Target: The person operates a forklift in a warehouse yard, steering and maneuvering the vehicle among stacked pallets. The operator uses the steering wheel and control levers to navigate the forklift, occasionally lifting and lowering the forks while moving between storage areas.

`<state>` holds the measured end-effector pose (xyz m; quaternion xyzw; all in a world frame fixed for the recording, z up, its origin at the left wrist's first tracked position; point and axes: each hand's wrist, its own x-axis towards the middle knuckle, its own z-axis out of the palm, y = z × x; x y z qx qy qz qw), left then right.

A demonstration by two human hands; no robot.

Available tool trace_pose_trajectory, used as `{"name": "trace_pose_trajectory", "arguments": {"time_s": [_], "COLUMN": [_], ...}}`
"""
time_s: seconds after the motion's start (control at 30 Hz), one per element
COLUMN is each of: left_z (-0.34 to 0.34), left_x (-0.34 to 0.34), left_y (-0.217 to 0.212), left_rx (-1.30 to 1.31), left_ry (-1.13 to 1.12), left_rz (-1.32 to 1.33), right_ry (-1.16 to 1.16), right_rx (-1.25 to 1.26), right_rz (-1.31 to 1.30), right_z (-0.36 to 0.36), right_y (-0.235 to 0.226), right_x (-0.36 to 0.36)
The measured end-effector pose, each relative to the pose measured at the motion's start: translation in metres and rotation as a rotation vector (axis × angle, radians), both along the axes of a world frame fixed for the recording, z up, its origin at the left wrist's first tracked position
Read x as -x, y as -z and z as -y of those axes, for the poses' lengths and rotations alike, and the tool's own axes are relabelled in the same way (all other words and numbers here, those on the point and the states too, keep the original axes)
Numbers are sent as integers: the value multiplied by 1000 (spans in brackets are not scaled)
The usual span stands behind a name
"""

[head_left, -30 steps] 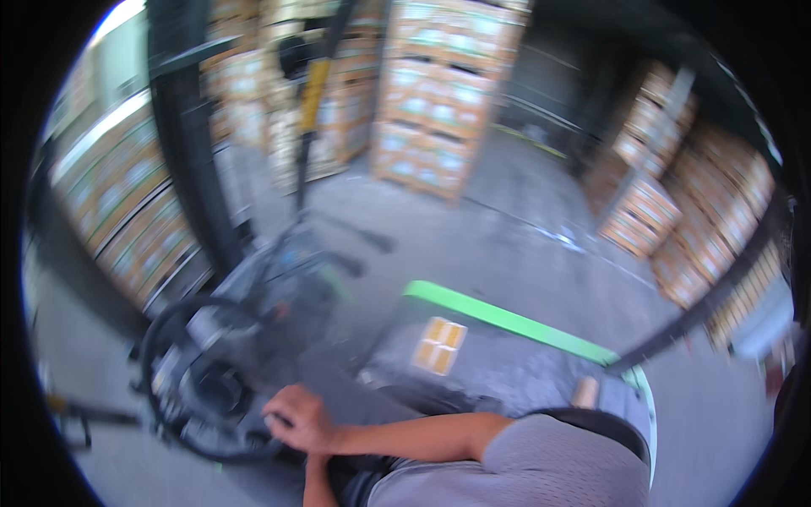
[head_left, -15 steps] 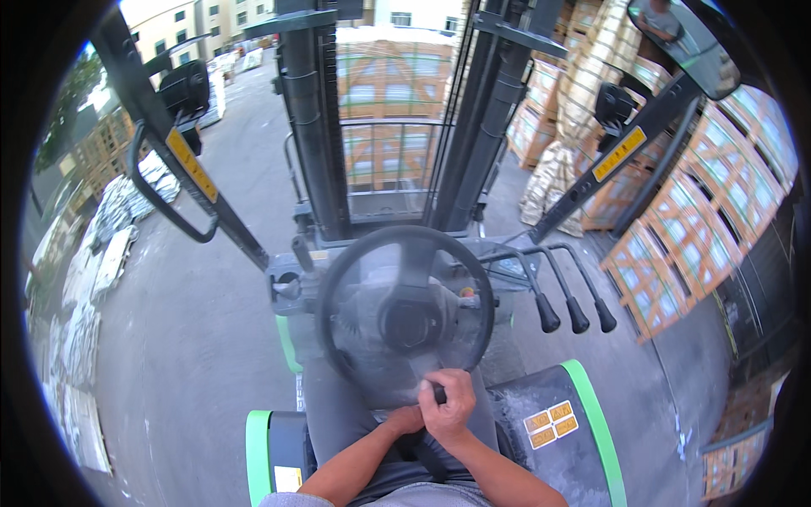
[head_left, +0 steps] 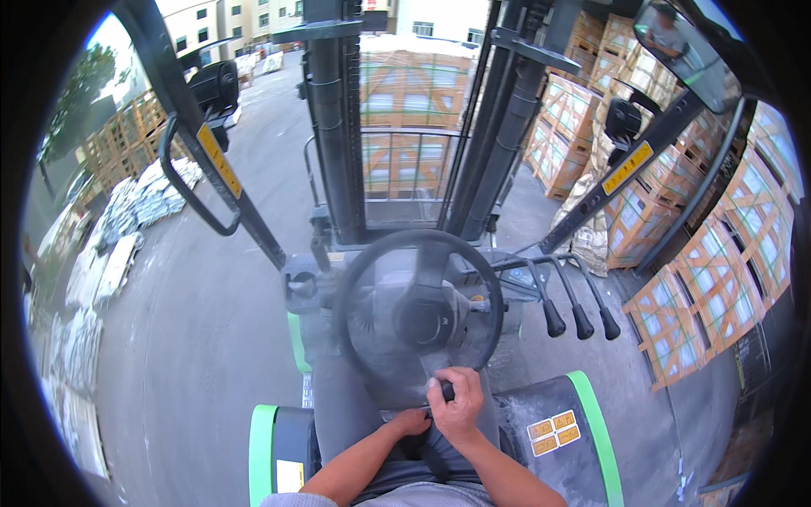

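- Wheel (head_left: 420, 317): black, round, centre of view, straight ahead of the seat, rim tilted toward the viewer, dusty hub in the middle.
- Knob (head_left: 447, 391) on the wheel's lower rim, just right of centre, small and black, mostly covered.
- Right hand (head_left: 456, 407): closed around the knob, fingers curled over the rim, thumb on the near side, forearm coming up from the lower edge.
- Left hand (head_left: 412, 420): just beside the right, low at the base of the column, under the wheel's lower rim; fingers bent, but cannot tell whether holding anything or merely resting there.
- Three levers (head_left: 575, 317) with black ball ends, right of the wheel, side by side, apart from both hands.
- Mast (head_left: 338, 127): dark uprights rising beyond the wheel, with a crate (head_left: 410, 110) of wooden slats seen between them.
- Handle (head_left: 187, 182), a black loop on the left pillar, with a yellow label just above.
- Mirror (head_left: 680, 46) at upper right on the cab frame.
- Stacks (head_left: 718, 262) of slatted crates along the right side, more farther back near the mast.
- Green-edged panels (head_left: 591, 431) on both sides of the seat, with yellow stickers on the right one.
- Grey concrete floor (head_left: 194, 338) to the left, pale bundles lined along its far left edge.
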<state>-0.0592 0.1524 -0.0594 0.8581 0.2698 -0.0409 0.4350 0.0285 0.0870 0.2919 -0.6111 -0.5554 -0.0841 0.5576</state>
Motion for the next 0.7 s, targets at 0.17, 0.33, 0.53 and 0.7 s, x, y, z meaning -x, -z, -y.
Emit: {"name": "trace_pose_trajectory", "arguments": {"time_s": [0.17, 0.33, 0.53, 0.7], "left_z": [-32, -118, -217, -262], "left_x": [16, 56, 107, 110], "left_y": [-25, -43, -24, -30], "left_rx": [115, 13, -89, -100], "left_ry": [183, 270, 409, 416], "left_rz": [-263, -126, -104, -143], "right_ry": [74, 60, -39, -7], "right_rx": [-112, -33, -90, -163], "right_rz": [24, -90, -97, -94], "right_z": [-24, -100, -192, -230], "right_y": [2, 6, 11, 12], "right_x": [15, 34, 68, 75]}}
